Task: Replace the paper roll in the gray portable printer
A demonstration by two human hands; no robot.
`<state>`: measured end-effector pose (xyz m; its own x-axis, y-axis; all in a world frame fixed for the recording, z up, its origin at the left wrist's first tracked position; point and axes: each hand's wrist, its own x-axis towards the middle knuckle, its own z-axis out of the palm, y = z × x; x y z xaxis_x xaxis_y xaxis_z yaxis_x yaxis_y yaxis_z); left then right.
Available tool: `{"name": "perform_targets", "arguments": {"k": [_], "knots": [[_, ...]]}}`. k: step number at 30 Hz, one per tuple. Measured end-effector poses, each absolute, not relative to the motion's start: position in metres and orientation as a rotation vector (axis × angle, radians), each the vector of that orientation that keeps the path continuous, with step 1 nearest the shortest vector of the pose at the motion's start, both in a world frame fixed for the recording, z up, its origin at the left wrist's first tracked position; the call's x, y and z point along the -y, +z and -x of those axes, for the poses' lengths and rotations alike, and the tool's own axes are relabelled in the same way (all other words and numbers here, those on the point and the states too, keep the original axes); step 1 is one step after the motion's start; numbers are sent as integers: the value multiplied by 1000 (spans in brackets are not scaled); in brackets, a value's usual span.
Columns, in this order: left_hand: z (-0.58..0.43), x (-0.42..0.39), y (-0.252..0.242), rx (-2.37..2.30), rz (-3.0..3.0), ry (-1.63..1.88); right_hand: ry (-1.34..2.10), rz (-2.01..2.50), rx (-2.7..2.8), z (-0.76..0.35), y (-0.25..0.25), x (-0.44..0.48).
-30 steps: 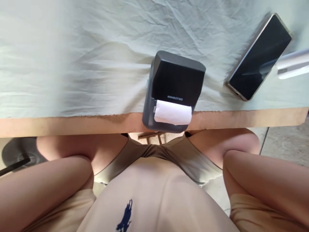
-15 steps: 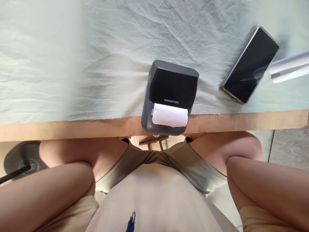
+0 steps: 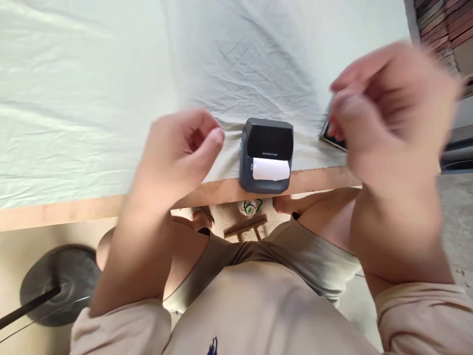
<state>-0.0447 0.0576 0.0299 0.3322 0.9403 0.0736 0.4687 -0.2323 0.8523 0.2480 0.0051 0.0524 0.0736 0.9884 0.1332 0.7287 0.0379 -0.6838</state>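
Observation:
A dark label printer (image 3: 270, 135) with white paper (image 3: 271, 169) coming out of its front stands at the near edge of the table. My left hand (image 3: 185, 148) hangs just left of the printer, apart from it, with fingers curled into a loose fist and nothing in it. Raised on the right, my right hand (image 3: 388, 108) is blurred by motion; its fingers are curled in and no held thing shows. Behind that hand lies a phone (image 3: 332, 140), mostly hidden, with one corner visible.
A pale wrinkled cloth (image 3: 92, 98) covers the table, whose wooden edge (image 3: 55, 209) runs along the front. At lower left stands a round black base (image 3: 70, 291) with a pole. Stacked reddish-brown items (image 3: 439, 29) fill the upper right. Under the table is a white-and-green object (image 3: 249, 207).
Both my hands have come into view over the table's front edge. The view has shifted, so the printer looks smaller. My right hand now covers most of the phone; the white object beside it is out of sight.

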Motion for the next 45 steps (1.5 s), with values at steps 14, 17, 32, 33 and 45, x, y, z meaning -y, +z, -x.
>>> {"name": "perform_targets", "arguments": {"k": [14, 17, 32, 33, 45], "knots": [[21, -37, 4, -1149, -2100, 498, 760, 1792, 1936, -246, 2, 18], [18, -29, 2, -1101, -1994, 662, 847, 1773, 1833, -246, 0, 23], [-14, -31, -24, -842, -753, 951, 1340, 1304, 1195, -224, -12, 17], [-20, -25, -23, -813, -649, 902, 1372, 1296, 1148, -224, -11, 16], [-25, -14, -39, -798, -246, 830, 851, 1447, 1444, -237, -26, 8]]}}
